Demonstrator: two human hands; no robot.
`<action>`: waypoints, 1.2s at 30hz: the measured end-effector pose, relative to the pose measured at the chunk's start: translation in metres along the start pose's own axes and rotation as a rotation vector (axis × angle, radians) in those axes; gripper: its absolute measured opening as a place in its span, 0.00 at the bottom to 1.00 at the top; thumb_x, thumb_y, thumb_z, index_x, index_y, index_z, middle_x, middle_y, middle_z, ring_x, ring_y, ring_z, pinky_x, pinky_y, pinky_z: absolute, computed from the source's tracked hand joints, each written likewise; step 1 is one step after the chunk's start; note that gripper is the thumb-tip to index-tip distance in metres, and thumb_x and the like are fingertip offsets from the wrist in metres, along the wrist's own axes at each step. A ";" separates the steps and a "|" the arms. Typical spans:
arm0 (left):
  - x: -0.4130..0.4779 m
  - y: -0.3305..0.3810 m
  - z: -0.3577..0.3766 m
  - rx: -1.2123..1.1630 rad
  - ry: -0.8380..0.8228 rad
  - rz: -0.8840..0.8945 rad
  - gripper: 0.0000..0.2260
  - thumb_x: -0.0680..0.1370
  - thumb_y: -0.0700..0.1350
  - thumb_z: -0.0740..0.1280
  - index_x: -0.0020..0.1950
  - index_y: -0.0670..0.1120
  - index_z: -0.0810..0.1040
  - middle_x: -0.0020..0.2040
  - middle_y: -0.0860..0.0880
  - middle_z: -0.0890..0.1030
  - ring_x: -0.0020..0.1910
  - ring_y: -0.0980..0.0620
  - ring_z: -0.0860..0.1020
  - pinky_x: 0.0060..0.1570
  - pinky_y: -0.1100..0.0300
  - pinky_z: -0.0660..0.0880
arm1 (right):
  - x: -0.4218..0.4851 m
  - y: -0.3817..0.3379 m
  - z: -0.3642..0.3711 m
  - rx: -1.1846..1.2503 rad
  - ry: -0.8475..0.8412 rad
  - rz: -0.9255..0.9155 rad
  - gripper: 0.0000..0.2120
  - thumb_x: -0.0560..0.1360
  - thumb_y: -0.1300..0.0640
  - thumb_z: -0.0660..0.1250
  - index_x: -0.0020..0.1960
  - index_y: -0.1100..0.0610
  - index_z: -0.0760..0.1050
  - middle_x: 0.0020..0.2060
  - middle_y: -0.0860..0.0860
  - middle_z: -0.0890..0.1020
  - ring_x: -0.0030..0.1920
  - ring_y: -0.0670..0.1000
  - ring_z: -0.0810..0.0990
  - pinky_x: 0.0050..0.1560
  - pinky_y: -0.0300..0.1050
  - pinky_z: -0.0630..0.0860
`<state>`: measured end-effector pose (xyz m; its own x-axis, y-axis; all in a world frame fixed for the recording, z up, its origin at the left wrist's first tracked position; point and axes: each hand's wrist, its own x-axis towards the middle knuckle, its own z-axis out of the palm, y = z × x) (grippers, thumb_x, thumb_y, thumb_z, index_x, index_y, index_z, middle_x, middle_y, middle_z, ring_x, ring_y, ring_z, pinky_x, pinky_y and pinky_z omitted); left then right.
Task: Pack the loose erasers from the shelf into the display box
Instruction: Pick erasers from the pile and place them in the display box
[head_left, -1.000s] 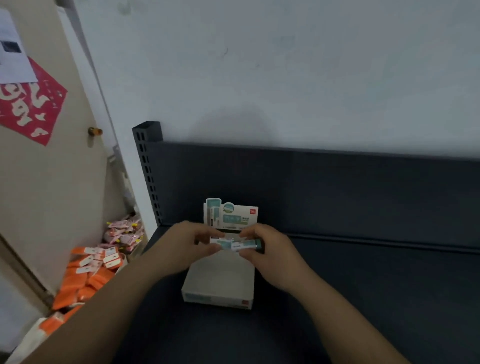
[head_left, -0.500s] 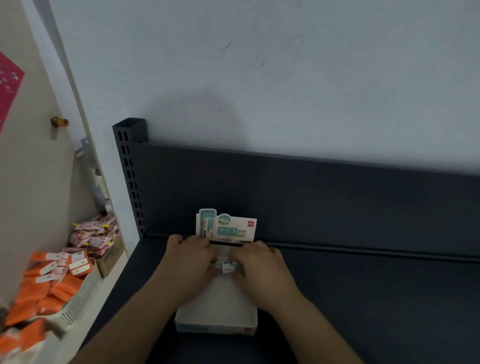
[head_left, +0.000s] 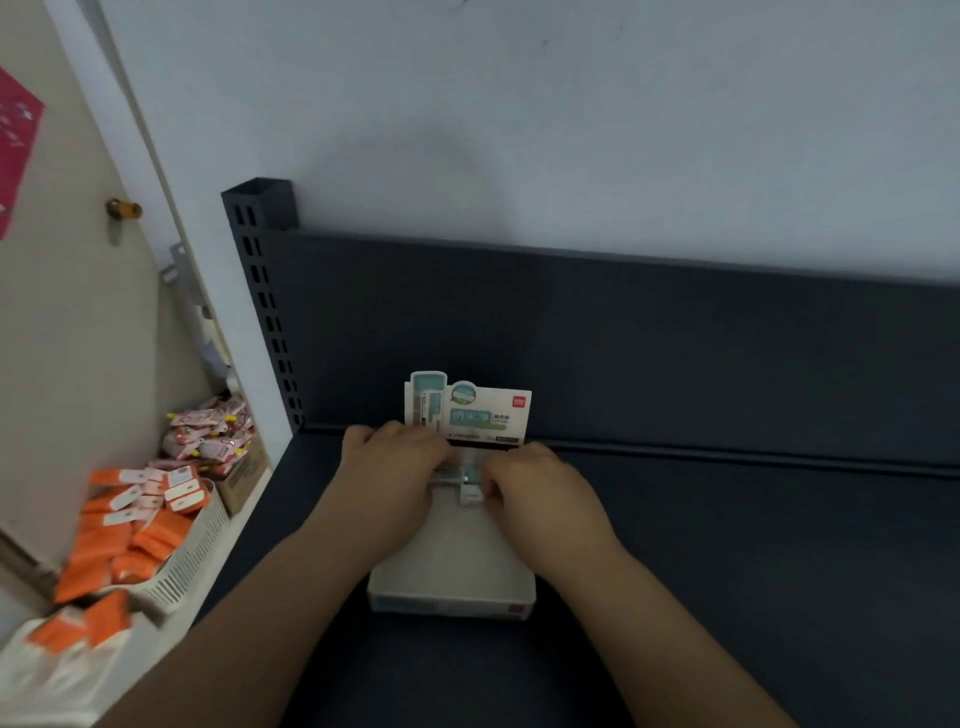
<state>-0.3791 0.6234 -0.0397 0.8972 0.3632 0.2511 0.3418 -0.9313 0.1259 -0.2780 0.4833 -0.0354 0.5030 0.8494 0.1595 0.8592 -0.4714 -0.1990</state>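
Note:
A white display box with an upright printed header card stands on the dark shelf. My left hand and my right hand meet over the back of the box, just below the card. Between their fingertips they pinch small erasers in white and teal sleeves, held low inside the box. My fingers hide most of the erasers. No loose erasers show elsewhere on the shelf.
The shelf's perforated upright post rises at the left, its back panel behind the box. Left of the shelf, a white basket holds orange packets, and pink packets sit in a carton. A door stands at far left.
Both hands have lowered the erasers from above the box's back edge down into the box. The camera has tilted down and moved closer.

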 end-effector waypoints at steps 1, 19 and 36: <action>0.000 0.001 -0.001 0.017 -0.023 0.031 0.15 0.76 0.44 0.60 0.55 0.61 0.77 0.54 0.61 0.78 0.57 0.55 0.70 0.47 0.57 0.51 | 0.000 0.000 0.001 -0.012 -0.007 -0.008 0.09 0.78 0.62 0.59 0.54 0.56 0.77 0.53 0.51 0.78 0.56 0.51 0.73 0.50 0.46 0.73; -0.008 0.001 -0.008 0.212 -0.047 0.062 0.16 0.78 0.60 0.54 0.63 0.66 0.73 0.56 0.60 0.75 0.60 0.52 0.66 0.56 0.50 0.52 | -0.010 -0.010 -0.002 -0.242 0.099 -0.032 0.17 0.77 0.46 0.58 0.45 0.53 0.82 0.43 0.49 0.83 0.54 0.53 0.74 0.71 0.62 0.50; 0.005 0.008 -0.005 0.295 0.011 0.078 0.09 0.77 0.46 0.60 0.49 0.56 0.80 0.44 0.55 0.80 0.46 0.53 0.76 0.50 0.53 0.52 | -0.004 -0.007 -0.012 -0.085 0.060 -0.139 0.08 0.76 0.53 0.64 0.54 0.47 0.73 0.51 0.44 0.81 0.54 0.50 0.73 0.45 0.47 0.51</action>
<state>-0.3732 0.6183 -0.0322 0.9214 0.2892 0.2596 0.3400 -0.9235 -0.1777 -0.2846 0.4805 -0.0234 0.3815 0.8933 0.2377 0.9243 -0.3711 -0.0891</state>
